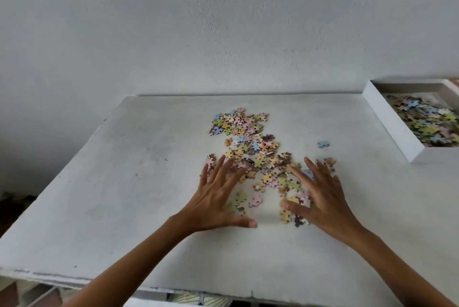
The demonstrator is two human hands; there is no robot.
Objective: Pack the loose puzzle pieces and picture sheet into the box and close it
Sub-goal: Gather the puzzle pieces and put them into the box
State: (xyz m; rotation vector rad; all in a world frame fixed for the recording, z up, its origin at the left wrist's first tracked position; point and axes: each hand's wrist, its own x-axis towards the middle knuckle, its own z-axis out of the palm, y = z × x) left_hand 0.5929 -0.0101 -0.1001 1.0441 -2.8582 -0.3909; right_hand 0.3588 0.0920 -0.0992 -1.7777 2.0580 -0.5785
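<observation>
A person leans over a pale, scuffed tabletop [124,182] set against a white wall [173,21], both bare forearms reaching in from the near edge. The left hand [218,197] lies flat with its fingers [218,170] spread wide and released, the tips touching the near left fringe of the loose puzzle pieces [250,147]. The right hand [320,195] is likewise splayed and grasping nothing, its fingers arched over the near right part of the same scatter, with several pieces lying just under the palm and thumb. The pieces, in pastel pink, blue, yellow, green and brown, spread from between the two hands toward the far middle of the tabletop. One blue piece [323,143] lies apart to the right. At the far right edge sits the open white box [387,118], cut off by the frame, already holding a heap of pieces [429,122] in the same colours. No lettering, label or brand can be read on the box or anywhere else here.
</observation>
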